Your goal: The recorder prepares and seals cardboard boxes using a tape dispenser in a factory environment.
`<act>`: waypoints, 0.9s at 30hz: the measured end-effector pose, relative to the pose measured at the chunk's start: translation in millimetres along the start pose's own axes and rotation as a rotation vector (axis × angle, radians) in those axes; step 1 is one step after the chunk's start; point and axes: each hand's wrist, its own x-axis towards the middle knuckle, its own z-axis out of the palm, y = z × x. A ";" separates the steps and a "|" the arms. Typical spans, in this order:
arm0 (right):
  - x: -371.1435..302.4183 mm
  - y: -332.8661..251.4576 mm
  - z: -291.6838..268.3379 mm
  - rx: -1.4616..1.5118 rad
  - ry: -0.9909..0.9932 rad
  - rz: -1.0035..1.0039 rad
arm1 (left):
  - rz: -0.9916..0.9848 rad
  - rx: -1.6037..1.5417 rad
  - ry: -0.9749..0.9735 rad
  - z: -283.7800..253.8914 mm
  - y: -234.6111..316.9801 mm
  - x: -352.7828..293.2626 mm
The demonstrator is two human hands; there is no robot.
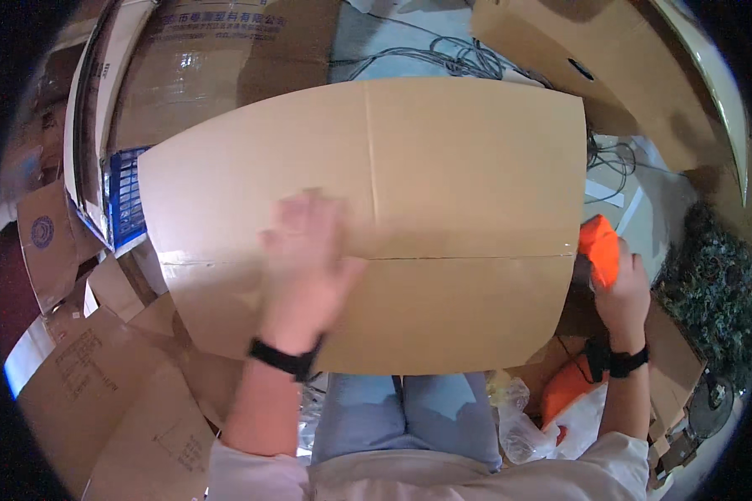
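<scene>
A large cardboard box stretches in front of me, with a seam running across it and a crease crossing its upper part. My left hand, blurred by motion, is over the left half of the cardboard, palm down with the thumb apart from the fingers; whether it touches the surface is hard to tell. At the right edge of the cardboard, my right hand is closed around a bright orange object with a dark part beside it. Its exact kind is partly hidden. Black bands circle both wrists.
Flattened cardboard lies at the lower left, near a blue crate. Black cables coil on the floor beyond. A large box stands at the upper right, dark green foliage below it. Clear plastic sits beside my legs.
</scene>
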 end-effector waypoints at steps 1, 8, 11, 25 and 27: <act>-0.6 -2.3 -4.0 0.020 0.044 0.062 | -0.144 0.002 0.101 7.3 -47.9 -8.8; -0.6 -35.0 -40.4 0.177 0.326 0.053 | -0.783 -0.007 0.424 -8.6 -259.8 -54.5; -7.2 -65.0 -62.3 0.158 0.416 -0.120 | -0.787 -0.106 0.438 -20.2 -239.5 -55.7; 0.2 -220.9 -65.3 0.470 0.199 -0.816 | -0.311 -2.065 -0.473 -45.9 -45.0 -82.0; 2.0 -230.9 -66.9 0.499 0.144 -0.853 | -0.340 -1.963 -0.451 -48.4 -54.0 -88.1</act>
